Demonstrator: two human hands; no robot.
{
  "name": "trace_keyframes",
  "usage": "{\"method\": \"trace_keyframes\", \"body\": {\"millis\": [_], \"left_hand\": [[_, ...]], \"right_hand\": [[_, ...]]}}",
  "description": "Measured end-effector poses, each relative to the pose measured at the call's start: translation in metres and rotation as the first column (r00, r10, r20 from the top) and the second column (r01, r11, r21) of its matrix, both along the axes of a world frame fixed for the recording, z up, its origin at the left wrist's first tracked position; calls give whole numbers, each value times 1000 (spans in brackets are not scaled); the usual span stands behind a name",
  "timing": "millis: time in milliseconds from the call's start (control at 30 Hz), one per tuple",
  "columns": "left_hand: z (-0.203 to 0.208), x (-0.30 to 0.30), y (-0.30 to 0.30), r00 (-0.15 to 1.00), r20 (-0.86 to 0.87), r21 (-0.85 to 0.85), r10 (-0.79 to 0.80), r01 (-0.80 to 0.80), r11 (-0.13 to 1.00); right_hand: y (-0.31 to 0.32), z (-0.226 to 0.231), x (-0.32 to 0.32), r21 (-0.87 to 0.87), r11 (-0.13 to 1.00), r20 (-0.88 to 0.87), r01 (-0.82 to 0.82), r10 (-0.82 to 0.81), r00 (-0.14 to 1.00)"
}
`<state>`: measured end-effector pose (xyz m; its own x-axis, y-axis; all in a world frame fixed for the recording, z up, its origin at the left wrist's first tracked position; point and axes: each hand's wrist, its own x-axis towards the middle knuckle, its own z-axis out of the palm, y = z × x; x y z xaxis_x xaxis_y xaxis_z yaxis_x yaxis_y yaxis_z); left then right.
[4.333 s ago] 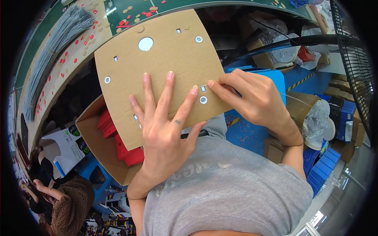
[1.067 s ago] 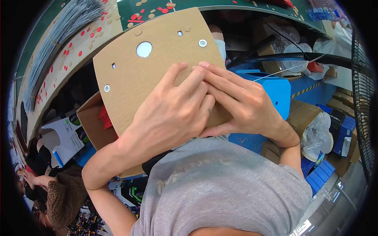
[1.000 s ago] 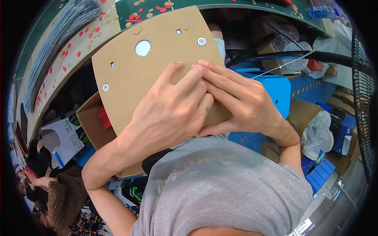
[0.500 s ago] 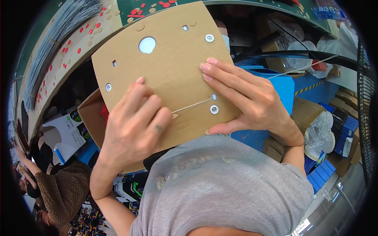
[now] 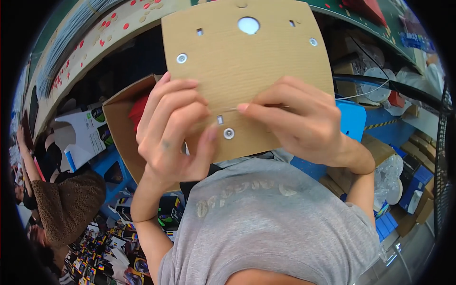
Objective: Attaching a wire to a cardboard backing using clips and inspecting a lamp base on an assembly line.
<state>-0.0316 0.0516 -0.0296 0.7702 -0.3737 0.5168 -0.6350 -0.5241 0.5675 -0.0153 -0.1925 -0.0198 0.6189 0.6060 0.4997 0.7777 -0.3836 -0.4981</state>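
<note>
A tan cardboard panel (image 5: 251,59) lies in front of my chest, with a round hole, small rectangular slots and silvery eyelets. My right hand (image 5: 301,118) rests over its right part. Thumb and forefinger there pinch a thin pale wire (image 5: 229,109), which runs across the board just above a slot (image 5: 219,119). Below that slot sits an eyelet (image 5: 229,133). At the panel's left edge is my left hand (image 5: 173,121), its fingers bent but apart and its thumb, slightly blurred, separate from them. I see nothing held in it.
An open cardboard box (image 5: 126,123) with red material stands left of the panel. A bundle of grey wires (image 5: 64,45) lies on the bench among red and tan discs. Another person's patterned sleeve (image 5: 73,204) shows at lower left. A blue plastic thing (image 5: 350,116) is at right.
The panel has turned clockwise and shifted right. My left hand has let go of the wire it was drawing out; my right hand has gone from lying flat to pinching a wire.
</note>
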Motion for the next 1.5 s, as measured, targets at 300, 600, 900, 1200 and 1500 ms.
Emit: {"method": "trace_keyframes", "body": {"millis": [300, 600, 900, 1200, 1500], "left_hand": [[-53, -42, 5, 998, 64, -183, 31, -19, 983], [-54, -47, -5, 998, 31, -190, 47, -40, 981], [-52, -44, -8, 996, 60, -213, 60, -46, 976], [-54, -45, -11, 998, 43, -230, 49, -38, 973], [-55, -44, -9, 997, 50, -223, 55, -42, 974]], "right_hand": [[9, 9, 8, -65, 994, -29, -87, 86, 996], [7, 10, 12, -74, 993, 17, -91, 92, 996], [7, 27, 21, -336, 890, -47, -307, 310, 950], [14, 34, 20, -464, 825, 24, -322, 375, 927], [15, 22, 17, -411, 865, 108, -288, 360, 927]]}}
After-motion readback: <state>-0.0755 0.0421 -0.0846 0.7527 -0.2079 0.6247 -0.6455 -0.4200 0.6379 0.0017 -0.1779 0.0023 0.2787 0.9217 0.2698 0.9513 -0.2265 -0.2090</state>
